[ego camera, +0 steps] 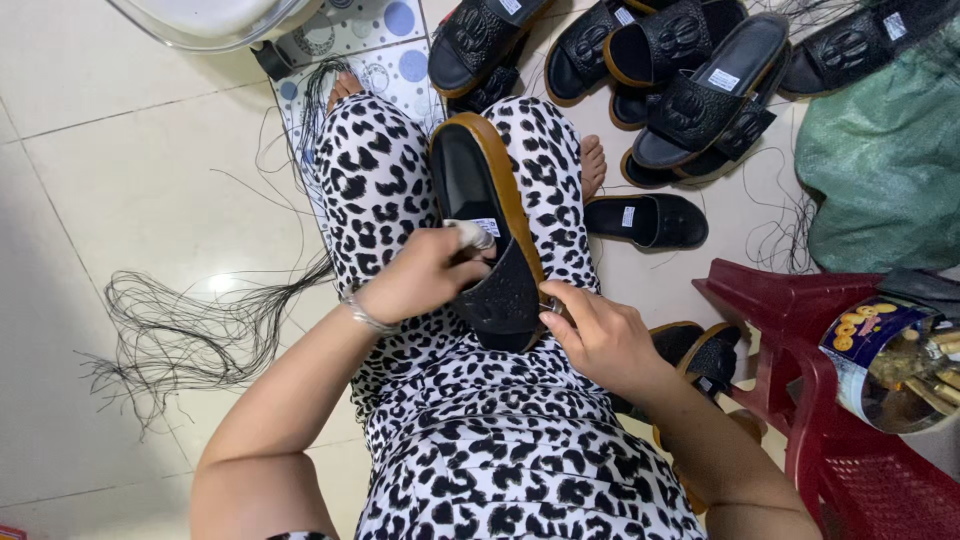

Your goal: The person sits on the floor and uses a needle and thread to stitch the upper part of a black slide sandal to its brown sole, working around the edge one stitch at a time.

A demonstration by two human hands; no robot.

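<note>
Close in, the right hand [605, 335] pinches the strap edge of a black sandal [490, 225] lying on the lap, its long axis pointing away; the left hand [420, 275] curls closed over its footbed, gripping something pale.

Small white labels [723, 80] lie on the black sandals' insoles; a round blue-and-yellow biscuit tin [880, 360] sits far right.

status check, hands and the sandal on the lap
Left hand inside black tan-soled slide sandal, gripping it. Right hand pinching sandal's strap edge. Loose black threads on floor, clear of hands.
</note>
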